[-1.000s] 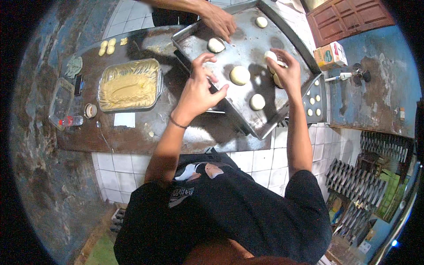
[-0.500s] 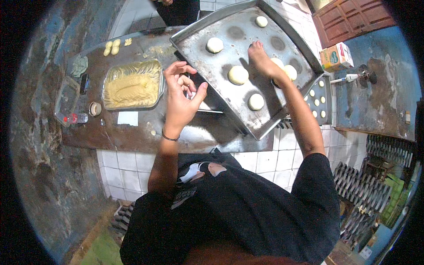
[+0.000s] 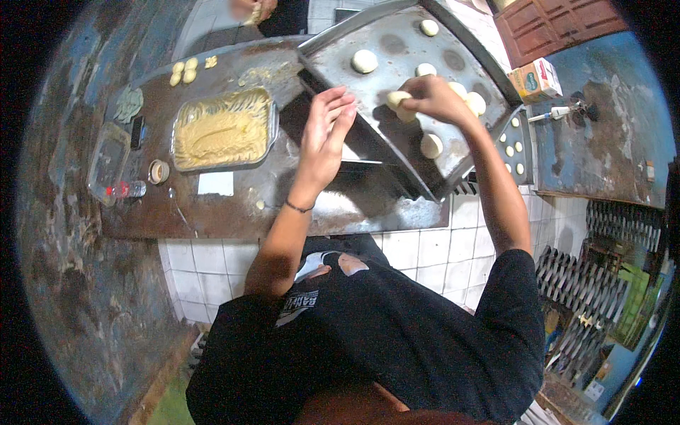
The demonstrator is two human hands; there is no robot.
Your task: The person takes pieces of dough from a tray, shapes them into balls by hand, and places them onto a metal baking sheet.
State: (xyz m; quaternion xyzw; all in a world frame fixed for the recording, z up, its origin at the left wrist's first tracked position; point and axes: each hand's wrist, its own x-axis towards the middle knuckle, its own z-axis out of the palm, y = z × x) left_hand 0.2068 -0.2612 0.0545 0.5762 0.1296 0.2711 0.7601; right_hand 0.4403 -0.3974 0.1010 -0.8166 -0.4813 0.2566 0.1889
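Note:
Pale round dough balls sit spaced over a large dark metal baking tray, which lies tilted at an angle on the worktable. My right hand is over the middle of the tray, its thumb and fingers closed on a dough ball just above or touching the metal. Another dough ball lies just beyond that hand. Beside the tray's left edge my left hand hangs with fingers stretched and nothing visible in it.
A glass dish of yellow filling stands on the worktable, with small dough pieces behind it. A bottle and phone lie at left. Another person's hand shows at the far edge. A carton stands right.
My right hand has drawn back and left from the tray's far part, where a dough ball now shows, and has gripped another one. My left hand has moved right, its fingers straighter.

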